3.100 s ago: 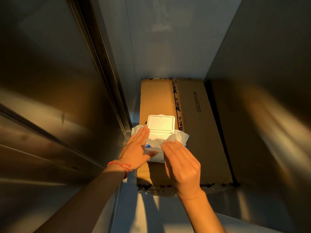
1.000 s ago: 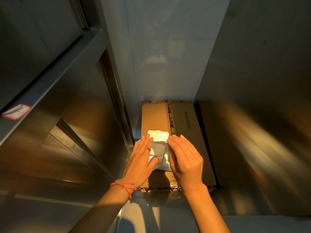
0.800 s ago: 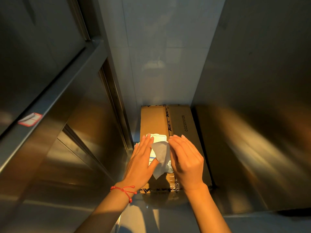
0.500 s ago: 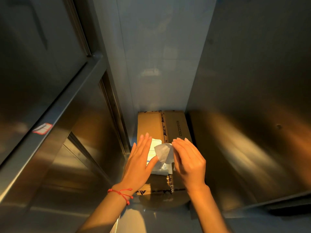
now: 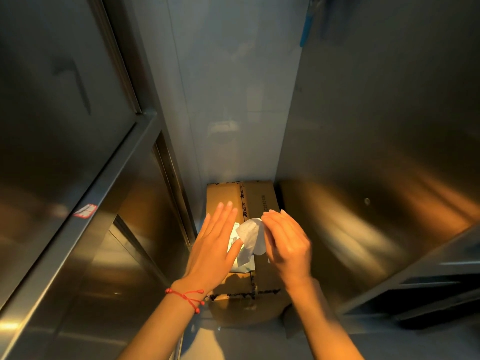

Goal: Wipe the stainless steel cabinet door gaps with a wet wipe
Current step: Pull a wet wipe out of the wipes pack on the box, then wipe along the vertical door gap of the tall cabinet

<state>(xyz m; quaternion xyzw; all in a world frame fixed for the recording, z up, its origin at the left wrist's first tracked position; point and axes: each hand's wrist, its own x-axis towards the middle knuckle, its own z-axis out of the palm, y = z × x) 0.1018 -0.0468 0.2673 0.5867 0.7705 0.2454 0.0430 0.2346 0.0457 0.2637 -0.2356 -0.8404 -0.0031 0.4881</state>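
Note:
A white wet wipe (image 5: 251,236) hangs between my hands, above a wipe pack (image 5: 240,265) lying on a cardboard box (image 5: 262,201). My right hand (image 5: 285,242) pinches the wipe's upper edge with its fingertips. My left hand (image 5: 213,245) is flat with straight fingers over the pack, its thumb touching the wipe's lower left. The stainless steel cabinet doors (image 5: 65,126) stand on the left, with a vertical door gap (image 5: 168,178) beside the box.
A steel horizontal rail (image 5: 78,224) with a small red-edged sticker (image 5: 85,210) crosses the left cabinet. Another steel cabinet wall (image 5: 376,152) rises on the right. A tiled wall (image 5: 228,100) stands behind the box. A red string bracelet is on my left wrist.
The pack's lid has been closed and the wipe drawn out of the pack. My right hand has lifted it up and to the right, and my view has tilted upward.

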